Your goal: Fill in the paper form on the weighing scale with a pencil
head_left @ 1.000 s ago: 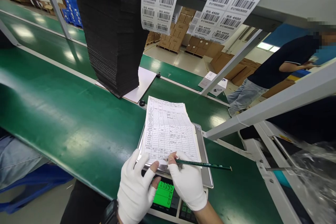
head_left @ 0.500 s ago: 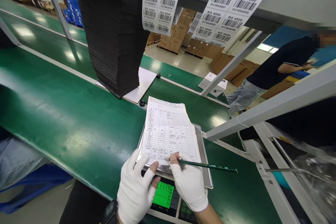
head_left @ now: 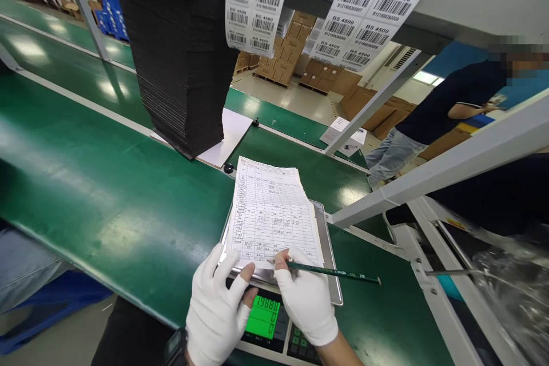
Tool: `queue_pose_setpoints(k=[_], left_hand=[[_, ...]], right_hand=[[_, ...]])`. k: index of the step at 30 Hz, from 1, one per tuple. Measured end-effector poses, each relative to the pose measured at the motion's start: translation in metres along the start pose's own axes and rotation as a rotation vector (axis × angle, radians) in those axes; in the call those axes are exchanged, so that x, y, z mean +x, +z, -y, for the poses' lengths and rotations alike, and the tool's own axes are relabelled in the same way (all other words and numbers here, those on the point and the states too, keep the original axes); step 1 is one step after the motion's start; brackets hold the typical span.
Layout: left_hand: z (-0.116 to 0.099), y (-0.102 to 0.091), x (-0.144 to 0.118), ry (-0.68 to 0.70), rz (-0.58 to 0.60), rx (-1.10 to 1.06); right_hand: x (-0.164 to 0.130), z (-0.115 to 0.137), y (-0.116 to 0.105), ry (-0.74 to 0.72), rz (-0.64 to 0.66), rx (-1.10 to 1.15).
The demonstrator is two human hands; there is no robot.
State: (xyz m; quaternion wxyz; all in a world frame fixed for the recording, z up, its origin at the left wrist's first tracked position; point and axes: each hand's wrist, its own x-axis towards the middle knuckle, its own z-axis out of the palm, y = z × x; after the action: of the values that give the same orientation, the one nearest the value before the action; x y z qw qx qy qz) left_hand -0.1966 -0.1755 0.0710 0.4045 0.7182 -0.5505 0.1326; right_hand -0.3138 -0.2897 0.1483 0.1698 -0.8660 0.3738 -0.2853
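A printed form sheet [head_left: 270, 211] lies on the steel pan of a weighing scale [head_left: 330, 274] whose green display [head_left: 262, 315] is lit. My left hand [head_left: 217, 311], in a white glove, presses the sheet's near left corner flat with spread fingers. My right hand [head_left: 305, 297], also gloved, grips a green pencil [head_left: 338, 273] with its tip on the bottom rows of the form.
The scale sits on a green conveyor belt [head_left: 107, 194]. A tall stack of black sheets [head_left: 180, 51] stands behind on a white board. Barcode label strips [head_left: 257, 0] hang from a grey frame [head_left: 437, 171]. Another person [head_left: 446, 114] stands at right.
The pencil tip shifts slightly along the bottom rows of the form. The scale's reading changes. The view has drifted a little; both hands stay in place.
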Motion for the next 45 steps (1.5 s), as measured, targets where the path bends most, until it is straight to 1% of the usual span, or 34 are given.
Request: queue_pose_setpoints(k=[8, 14, 19, 24, 31, 36, 45], left_hand=[[-0.0015, -0.0014, 0.0008, -0.015, 0.01, -0.012], [-0.0023, -0.0017, 0.0011, -0.021, 0.0, 0.002], [-0.0018, -0.002, 0.0017, -0.006, -0.003, 0.005], [-0.0022, -0.0031, 0.0023, -0.018, 0.01, -0.012], [-0.0028, -0.0033, 0.0018, -0.024, 0.017, -0.011], [-0.0023, -0.0026, 0.0017, -0.02, 0.007, -0.004], [-0.0002, -0.0012, 0.0006, -0.012, 0.008, 0.0]], right_hand=[[-0.0002, -0.0011, 0.003, -0.006, 0.004, -0.041], [0.0013, 0.0012, 0.0016, -0.024, -0.014, 0.021], [0.0012, 0.0008, 0.0006, -0.008, -0.005, 0.003], [0.0004, -0.0026, 0.0005, 0.008, -0.032, 0.004], [-0.0015, -0.0073, 0.0028, 0.053, 0.012, 0.001], [-0.0013, -0.0063, 0.0038, 0.019, -0.023, -0.014], [-0.0021, -0.0065, 0.0033, 0.069, -0.016, 0.014]])
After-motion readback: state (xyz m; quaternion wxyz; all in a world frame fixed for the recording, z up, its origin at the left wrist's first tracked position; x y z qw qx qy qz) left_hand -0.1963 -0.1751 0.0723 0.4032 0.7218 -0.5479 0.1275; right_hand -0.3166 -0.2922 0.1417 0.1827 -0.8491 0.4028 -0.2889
